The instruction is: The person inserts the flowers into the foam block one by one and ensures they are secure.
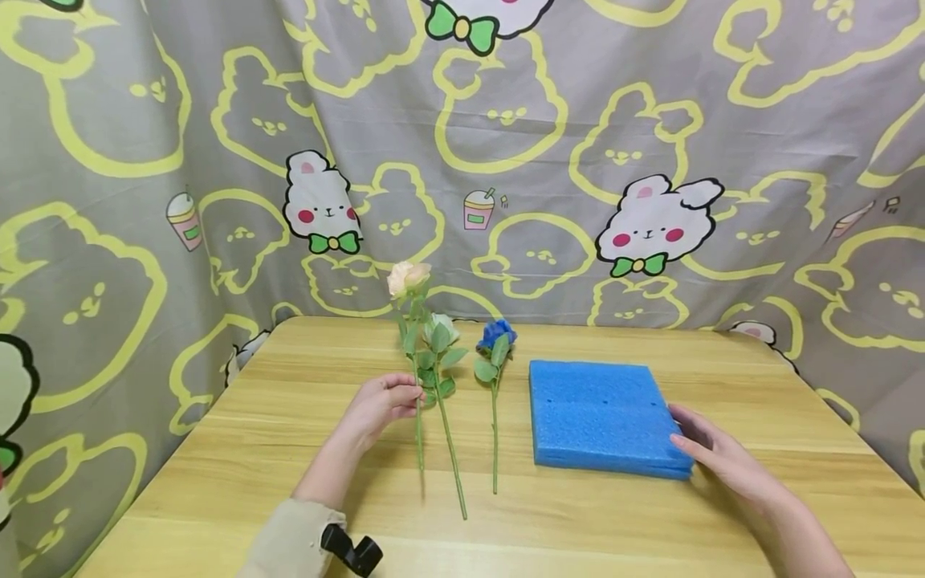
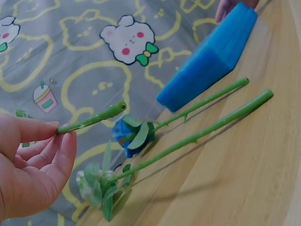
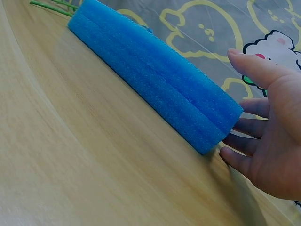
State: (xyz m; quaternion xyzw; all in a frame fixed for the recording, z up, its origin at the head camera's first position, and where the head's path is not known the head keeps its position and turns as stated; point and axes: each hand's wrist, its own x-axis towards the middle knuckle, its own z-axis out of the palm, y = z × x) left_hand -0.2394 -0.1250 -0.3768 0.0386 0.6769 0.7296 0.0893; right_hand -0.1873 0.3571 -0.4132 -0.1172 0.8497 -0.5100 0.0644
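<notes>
My left hand (image 1: 385, 404) pinches the green stem of a pale peach artificial rose (image 1: 408, 279), raised above the table with its bloom upward. In the left wrist view, the cut end of that stem (image 2: 101, 116) points out past thumb and forefinger. A white rose (image 1: 442, 327) lies just right of it, and a blue rose (image 1: 496, 337) lies farther right, stems toward me. My right hand (image 1: 723, 453) is at the right edge of a blue foam block (image 1: 600, 413), fingers along its side and thumb extended, not curled round it.
The wooden table (image 1: 289, 401) carries the flowers and the block. Behind and beside it hangs a grey curtain (image 1: 520, 265) with yellow outlines and cartoon rabbits. A black clip-like mount (image 1: 352, 551) sits at my left sleeve (image 1: 292, 538).
</notes>
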